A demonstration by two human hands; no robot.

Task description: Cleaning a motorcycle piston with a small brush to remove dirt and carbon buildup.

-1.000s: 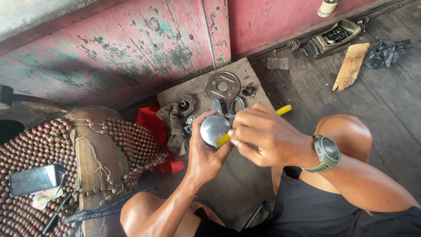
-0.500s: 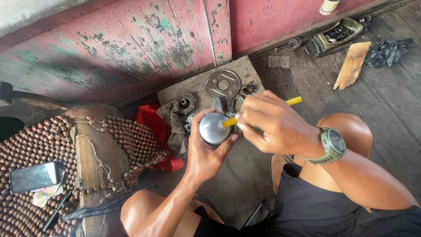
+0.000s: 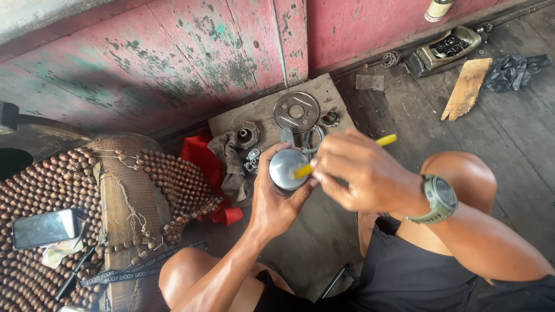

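Note:
My left hand (image 3: 276,202) grips a round, shiny metal part (image 3: 287,169) from below, its flat top facing up. Above it, my right hand (image 3: 363,172) holds a thin yellow tool (image 3: 386,140); the tool's tip rests on the part's top and its far end sticks out past my fingers. A green wristwatch (image 3: 438,199) sits on my right wrist. Both hands work above my knees, close to a wooden board (image 3: 332,92) by the wall.
On the board lie a round metal disc (image 3: 296,111), a small ring part (image 3: 247,134) and a dirty rag (image 3: 228,162) over red cloth (image 3: 199,156). A beaded seat mat (image 3: 173,182) with a phone (image 3: 45,228) is at left. A wood scrap (image 3: 467,86) and black bag (image 3: 511,70) lie far right.
My right hand has shifted the yellow tool across the top of the metal part, and its angle has flattened. My left hand keeps the part in about the same place.

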